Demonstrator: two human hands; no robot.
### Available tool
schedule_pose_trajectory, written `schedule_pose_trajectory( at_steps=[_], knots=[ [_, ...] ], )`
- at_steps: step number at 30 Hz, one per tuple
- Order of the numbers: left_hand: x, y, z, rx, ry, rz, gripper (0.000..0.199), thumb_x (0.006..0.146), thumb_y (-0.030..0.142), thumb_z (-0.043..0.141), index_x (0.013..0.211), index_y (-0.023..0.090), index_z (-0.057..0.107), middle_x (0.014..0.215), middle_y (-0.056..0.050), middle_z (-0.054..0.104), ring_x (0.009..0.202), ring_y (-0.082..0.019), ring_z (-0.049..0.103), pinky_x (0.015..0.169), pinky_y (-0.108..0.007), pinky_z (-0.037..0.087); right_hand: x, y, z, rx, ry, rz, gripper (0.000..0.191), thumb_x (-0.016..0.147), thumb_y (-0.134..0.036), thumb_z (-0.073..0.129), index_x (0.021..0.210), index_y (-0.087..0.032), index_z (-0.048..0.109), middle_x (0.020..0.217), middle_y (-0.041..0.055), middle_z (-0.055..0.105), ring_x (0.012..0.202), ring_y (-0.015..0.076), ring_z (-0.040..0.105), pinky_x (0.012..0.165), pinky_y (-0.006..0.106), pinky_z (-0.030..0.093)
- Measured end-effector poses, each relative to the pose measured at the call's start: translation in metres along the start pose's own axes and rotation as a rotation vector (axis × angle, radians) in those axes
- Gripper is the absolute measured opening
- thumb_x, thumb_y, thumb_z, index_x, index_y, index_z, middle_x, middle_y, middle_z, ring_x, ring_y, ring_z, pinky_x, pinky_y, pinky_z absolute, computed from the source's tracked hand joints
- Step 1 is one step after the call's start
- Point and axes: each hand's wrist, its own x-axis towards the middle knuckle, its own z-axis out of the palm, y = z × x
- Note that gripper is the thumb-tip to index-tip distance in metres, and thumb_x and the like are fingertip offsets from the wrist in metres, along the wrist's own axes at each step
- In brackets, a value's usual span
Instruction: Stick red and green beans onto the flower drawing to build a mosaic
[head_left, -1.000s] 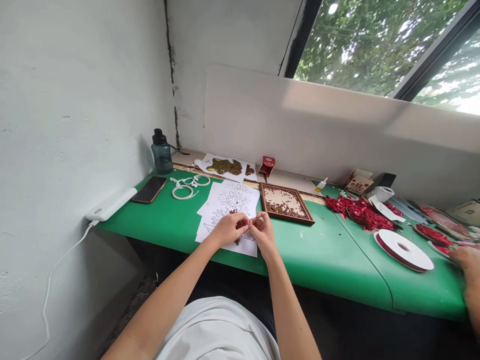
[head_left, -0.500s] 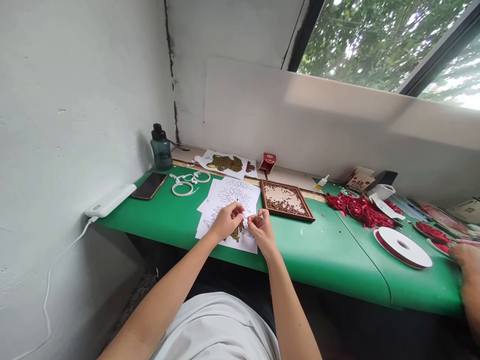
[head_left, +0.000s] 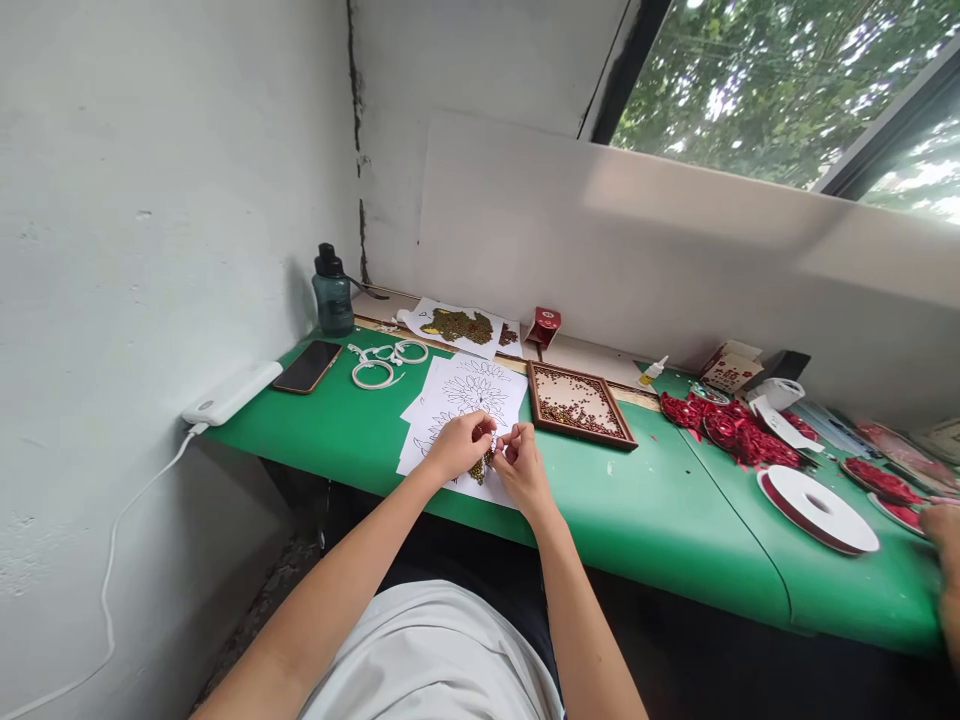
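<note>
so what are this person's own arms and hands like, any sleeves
The left hand and right hand are ungloved, with no watch or bracelet. Both forearms are bare; any sleeves are out of view. The torso wears a plain white top.

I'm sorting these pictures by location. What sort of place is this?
Probably a small craft workspace: a green worktable holds a framed tray of beads, line drawings on paper, and a white spool.

The left hand [head_left: 459, 446] and right hand [head_left: 523, 470] partly hide a beaded piece [head_left: 478, 473]; anything between them is too small to tell; the view's right edge cuts off a co-worker's hand [head_left: 943, 530]
</note>
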Motion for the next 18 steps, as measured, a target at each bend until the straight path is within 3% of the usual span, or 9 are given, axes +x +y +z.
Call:
schedule_pose_trajectory(
  at_steps=[6,18],
  knots=[
    [-0.001,0.003,-0.003,0.006,-0.021,0.011,0.014,0.091,0.021,0.056,0.099,0.024,0.067,0.092,-0.001,0.073,0.081,-0.017,0.068,0.073,-0.029,0.053,0.000,-0.005,-0.010,-0.155,-0.055,-0.052,0.031,0.081,-0.019,0.059,0.099,-0.028,0.036,0.082,-0.0051,0.057,0.057,0.0124,0.040,0.057,0.028,0.031],
    [-0.002,0.001,-0.002,0.049,-0.022,0.021,0.014,0.091,0.018,0.057,0.098,0.025,0.067,0.092,-0.001,0.073,0.083,-0.018,0.068,0.074,-0.030,0.053,-0.005,0.007,-0.006,-0.193,-0.070,-0.040,0.031,0.082,-0.022,0.059,0.100,-0.028,0.035,0.086,-0.0047,0.063,0.056,0.0123,0.042,0.056,0.028,0.032]
  ],
)
